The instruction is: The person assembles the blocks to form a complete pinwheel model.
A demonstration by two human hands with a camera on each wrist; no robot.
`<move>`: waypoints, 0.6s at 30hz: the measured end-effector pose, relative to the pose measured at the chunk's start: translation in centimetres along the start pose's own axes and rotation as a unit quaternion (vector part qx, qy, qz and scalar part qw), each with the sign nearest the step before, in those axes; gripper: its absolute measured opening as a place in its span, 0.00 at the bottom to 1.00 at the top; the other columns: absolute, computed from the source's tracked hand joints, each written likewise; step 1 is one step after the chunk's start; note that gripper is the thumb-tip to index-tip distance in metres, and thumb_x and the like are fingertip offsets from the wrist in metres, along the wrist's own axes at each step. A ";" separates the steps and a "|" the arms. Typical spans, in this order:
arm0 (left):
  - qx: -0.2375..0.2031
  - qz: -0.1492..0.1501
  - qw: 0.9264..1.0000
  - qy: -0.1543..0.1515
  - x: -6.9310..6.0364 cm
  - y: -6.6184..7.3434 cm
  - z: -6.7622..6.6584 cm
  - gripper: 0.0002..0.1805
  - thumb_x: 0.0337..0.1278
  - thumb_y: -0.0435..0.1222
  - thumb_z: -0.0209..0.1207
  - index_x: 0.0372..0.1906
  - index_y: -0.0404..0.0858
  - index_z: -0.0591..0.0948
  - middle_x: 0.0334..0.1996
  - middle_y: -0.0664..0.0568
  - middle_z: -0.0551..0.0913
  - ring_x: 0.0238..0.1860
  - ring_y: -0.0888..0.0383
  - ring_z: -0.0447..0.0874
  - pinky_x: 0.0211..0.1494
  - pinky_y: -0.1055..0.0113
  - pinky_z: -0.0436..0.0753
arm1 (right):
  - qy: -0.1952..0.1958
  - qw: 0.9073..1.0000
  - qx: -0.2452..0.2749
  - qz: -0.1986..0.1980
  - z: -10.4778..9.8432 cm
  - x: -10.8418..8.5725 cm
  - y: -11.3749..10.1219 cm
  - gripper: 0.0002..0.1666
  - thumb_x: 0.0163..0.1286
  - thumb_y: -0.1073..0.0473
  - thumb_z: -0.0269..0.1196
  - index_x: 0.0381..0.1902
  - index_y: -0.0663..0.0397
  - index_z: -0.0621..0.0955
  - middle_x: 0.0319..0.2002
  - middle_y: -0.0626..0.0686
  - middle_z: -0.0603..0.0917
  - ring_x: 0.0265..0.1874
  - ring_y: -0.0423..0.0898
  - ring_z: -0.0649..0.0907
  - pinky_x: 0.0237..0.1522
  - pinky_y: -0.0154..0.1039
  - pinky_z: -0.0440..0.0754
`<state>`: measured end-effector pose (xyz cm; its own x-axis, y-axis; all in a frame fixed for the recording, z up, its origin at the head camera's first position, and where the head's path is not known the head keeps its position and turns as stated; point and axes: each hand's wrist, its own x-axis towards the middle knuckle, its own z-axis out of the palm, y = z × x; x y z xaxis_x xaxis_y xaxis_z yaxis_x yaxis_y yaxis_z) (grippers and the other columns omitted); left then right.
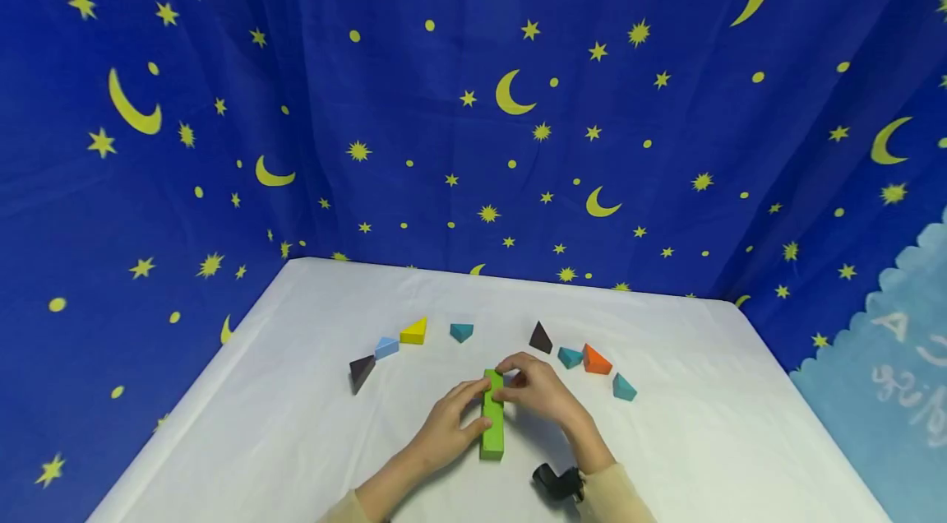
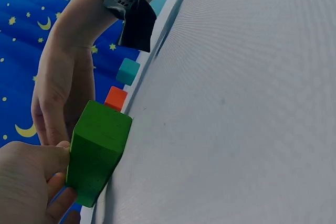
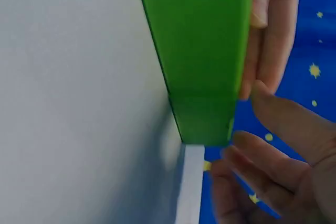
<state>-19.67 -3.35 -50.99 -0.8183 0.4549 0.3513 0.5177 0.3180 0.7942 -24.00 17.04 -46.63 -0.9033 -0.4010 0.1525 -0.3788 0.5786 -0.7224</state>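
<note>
A green bar [image 1: 491,437] lies lengthwise on the white-covered table [image 1: 259,441], between the person's 2 hands, its near end toward the wearer. The left hand [image 1: 447,428] has its thumb and fingertips along the bar's left side; whether it grips or only touches, I cannot tell. The right hand [image 1: 543,391] holds the bar's far end between thumb and forefinger. In the right wrist view, a faint line crosses the bar's side near that end.

8 small blocks lie in a loose arc beyond. On the left are a dark block [image 1: 362,372], a light blue block [image 1: 386,348] and a yellow block [image 1: 414,332], with 1 teal block [image 1: 462,332] farther along. On the right, a black block [image 1: 541,339] stands near 2 teal pieces [image 1: 624,387], with an orange block [image 1: 596,358] between those 2. A black device [image 1: 555,482] sits at the right wrist, by the beige sleeve [image 1: 614,494]. Behind hangs a blue curtain [image 1: 414,95] with yellow moons and stars.
</note>
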 end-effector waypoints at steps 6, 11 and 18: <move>0.016 0.027 0.999 0.010 0.1 -0.1 0.1 0.29 0.59 0.36 0.61 0.64 0.31 0.68 0.57 0.47 0.74 0.57 0.52 0.73 0.64 0.56 0.69 | 0.185 0.982 -0.016 0.034 -3.3 -0.4 1.7 0.14 0.58 0.65 0.69 0.43 0.61 0.84 0.42 0.56 0.83 0.35 0.50 0.84 0.37 0.38 0.84; 0.015 0.007 1.000 0.003 0.1 -0.1 0.0 0.30 0.58 0.36 0.61 0.64 0.32 0.68 0.57 0.48 0.74 0.58 0.53 0.72 0.66 0.57 0.67 | 0.237 0.966 -0.075 0.070 -5.3 -1.2 4.1 0.13 0.58 0.68 0.68 0.42 0.65 0.84 0.37 0.59 0.84 0.33 0.53 0.82 0.39 0.47 0.82; 0.014 0.005 1.000 0.000 0.1 -0.1 -0.1 0.30 0.59 0.36 0.61 0.65 0.32 0.68 0.57 0.48 0.74 0.58 0.53 0.72 0.66 0.57 0.67 | 0.208 0.966 -0.136 0.069 -5.1 -1.2 5.8 0.11 0.54 0.70 0.68 0.38 0.66 0.85 0.22 0.52 0.78 0.25 0.46 0.70 0.32 0.43 0.68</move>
<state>-19.77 -3.40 -50.98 -0.8133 0.4577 0.3593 0.5325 0.3364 0.7767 -26.08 24.48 -47.57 -0.9307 -0.0185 0.3654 -0.2359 0.7937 -0.5607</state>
